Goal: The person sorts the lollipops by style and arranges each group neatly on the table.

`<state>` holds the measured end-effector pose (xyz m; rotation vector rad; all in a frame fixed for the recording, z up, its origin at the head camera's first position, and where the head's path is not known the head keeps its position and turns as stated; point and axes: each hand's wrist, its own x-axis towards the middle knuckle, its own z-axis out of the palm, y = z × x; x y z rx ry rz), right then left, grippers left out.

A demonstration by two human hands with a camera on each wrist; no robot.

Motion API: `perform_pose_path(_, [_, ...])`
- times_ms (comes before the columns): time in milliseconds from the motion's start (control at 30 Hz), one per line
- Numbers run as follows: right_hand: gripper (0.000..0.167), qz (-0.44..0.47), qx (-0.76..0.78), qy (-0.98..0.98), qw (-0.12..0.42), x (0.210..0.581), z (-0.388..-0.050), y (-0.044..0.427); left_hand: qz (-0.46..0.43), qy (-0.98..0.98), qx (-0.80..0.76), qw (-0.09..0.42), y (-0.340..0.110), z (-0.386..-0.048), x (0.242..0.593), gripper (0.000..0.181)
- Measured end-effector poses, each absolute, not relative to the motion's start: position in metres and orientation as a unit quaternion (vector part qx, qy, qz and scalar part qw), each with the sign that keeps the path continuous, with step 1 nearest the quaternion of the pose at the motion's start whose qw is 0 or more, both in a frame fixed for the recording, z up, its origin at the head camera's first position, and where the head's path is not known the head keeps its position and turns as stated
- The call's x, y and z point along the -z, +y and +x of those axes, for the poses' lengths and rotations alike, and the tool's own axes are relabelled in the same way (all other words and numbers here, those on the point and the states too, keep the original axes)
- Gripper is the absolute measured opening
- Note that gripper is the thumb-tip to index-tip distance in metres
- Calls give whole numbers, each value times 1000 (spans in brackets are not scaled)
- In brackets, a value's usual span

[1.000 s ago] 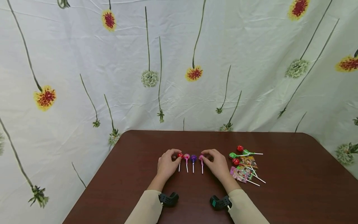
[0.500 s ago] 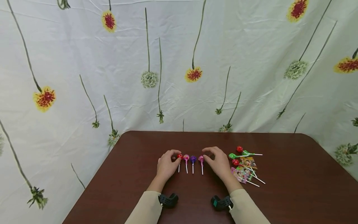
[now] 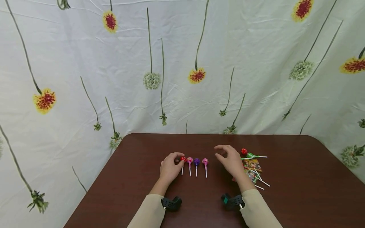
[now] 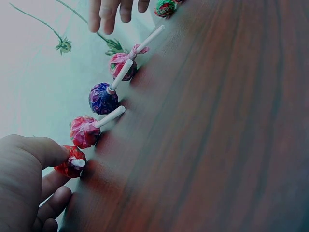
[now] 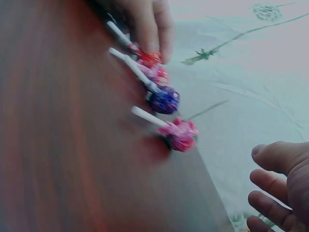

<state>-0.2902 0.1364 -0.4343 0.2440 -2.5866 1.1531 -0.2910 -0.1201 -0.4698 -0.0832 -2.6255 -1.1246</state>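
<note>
Several wrapped lollipops lie in a row on the table, sticks toward me. At the row's left end, my left hand (image 3: 170, 167) pinches the head of a red lollipop (image 4: 72, 162) between thumb and finger. Beside it lie a pink lollipop (image 3: 189, 160), then a purple lollipop (image 3: 196, 161). After a slightly wider gap comes another pink lollipop (image 3: 205, 161) at the right end. My right hand (image 3: 231, 161) is apart from that one, over the table to its right, thumb and fingers spread and holding nothing.
Right of my right hand is a loose pile, partly hidden by that hand and forearm. It includes a red lollipop (image 3: 244, 151), a green lollipop (image 3: 251, 155) and flat, colourful packets (image 3: 253, 164). A flower-printed cloth (image 3: 176, 63) hangs behind the brown table (image 3: 159, 142).
My right hand has let go of the right-hand pink lollipop and moved right toward the pile, now covering part of it. My left hand has stayed on the red lollipop.
</note>
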Motion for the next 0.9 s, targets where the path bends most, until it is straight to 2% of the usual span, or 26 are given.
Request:
perform_pose_path(267, [29, 53, -395, -910, 116, 431, -292, 156, -29, -910, 387, 145, -120, -292, 471, 19])
perform_pose_path(900, [31, 34, -375, -922, 92, 432, -289, 185, -31, -910, 388, 146, -120, -291, 470, 20])
